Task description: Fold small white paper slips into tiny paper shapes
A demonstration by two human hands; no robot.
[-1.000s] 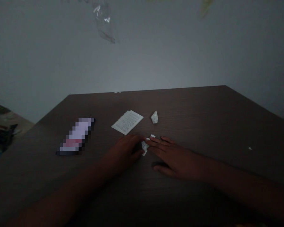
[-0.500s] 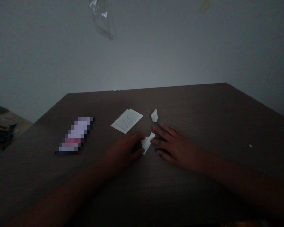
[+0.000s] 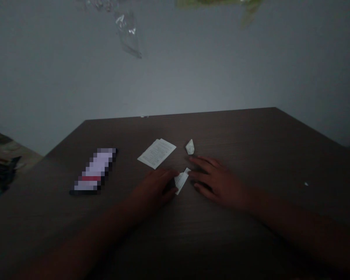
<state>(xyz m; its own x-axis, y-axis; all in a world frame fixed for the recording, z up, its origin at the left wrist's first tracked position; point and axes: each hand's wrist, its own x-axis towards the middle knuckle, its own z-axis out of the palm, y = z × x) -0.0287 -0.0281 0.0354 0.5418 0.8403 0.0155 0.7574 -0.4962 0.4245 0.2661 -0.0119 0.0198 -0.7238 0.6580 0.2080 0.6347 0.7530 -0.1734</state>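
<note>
Folded paper strip (image 3: pixel 182 182) is seen lying on the table (image 3: pixel 236 132) between the two hands. Its left edge is met by the thumb and index finger of the left hand (image 3: pixel 153 190), the thumb being placed near the lower corner and the index finger toward the upper part; whether the strip is pinched or merely pressed down cannot be told. The right hand (image 3: pixel 221 181) is held open, palm down, fingers spread, with its fingertips just beside the strip's right edge; contact there cannot be confirmed. Beyond the right fingertips, a small folded paper piece (image 3: pixel 190 147) is noted, set apart from the strip. Printed sheets (image 3: pixel 156 154) are stacked slightly askew beyond the left hand. Farther left, a phone (image 3: pixel 95 171) is laid at a slant, its screen masked by coarse blocks. A tiny white scrap (image 3: pixel 306 184) is found well to the right. A clear plastic bag (image 3: pixel 128 35) is seen against the wall (image 3: pixel 192 74)
</note>
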